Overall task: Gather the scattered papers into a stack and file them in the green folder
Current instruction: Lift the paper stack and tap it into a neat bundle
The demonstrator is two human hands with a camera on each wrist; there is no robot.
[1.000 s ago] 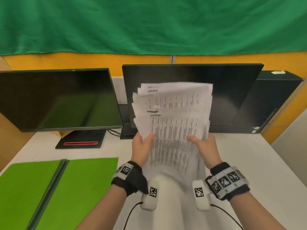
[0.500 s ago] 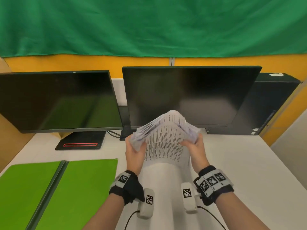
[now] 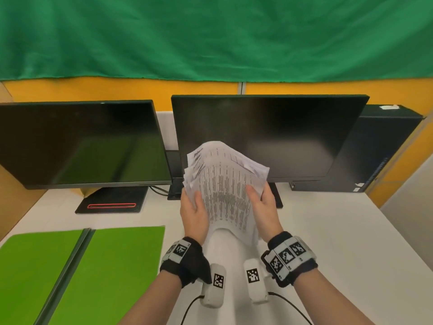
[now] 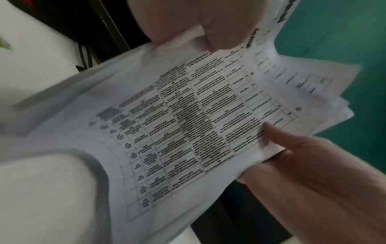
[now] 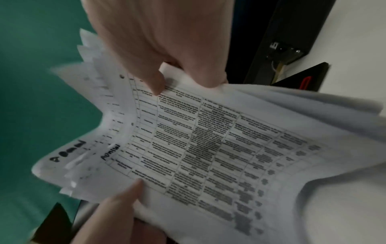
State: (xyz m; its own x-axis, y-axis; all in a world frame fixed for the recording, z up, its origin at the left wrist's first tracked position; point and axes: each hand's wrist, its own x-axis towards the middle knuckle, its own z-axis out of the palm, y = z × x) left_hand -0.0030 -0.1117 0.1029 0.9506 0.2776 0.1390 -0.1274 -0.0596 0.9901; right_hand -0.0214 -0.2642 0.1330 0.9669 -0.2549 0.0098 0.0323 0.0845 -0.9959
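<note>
Head view: the papers [image 3: 225, 184] are held up off the tabletop [image 3: 339, 231], directly in front of the right-hand monitor [image 3: 269, 134]. The sheaf is gripped at its two long edges, the left hand [image 3: 194, 214] on one side and the right hand [image 3: 263, 207] on the other, thumbs laid on the printed face and fingers curled behind. The sheaf is bowed into an arch, probably so that the uneven sheets can be squared before filing. The green folder [image 3: 105, 266] lies open and flat on the tabletop, well to the left of the papers and untouched, presumably kept ready to receive them.

Left wrist view: the top sheet [image 4: 198, 118] is seen to carry a ruled table of small print, too blurred to be read. The corners behind it are fanned out unevenly, so the sheets are judged not yet aligned.

Right wrist view: dark handwriting [image 5: 110, 152] is visible near the top margin of the front sheet, and more on a sheet behind, but neither can be made out with certainty.
</note>
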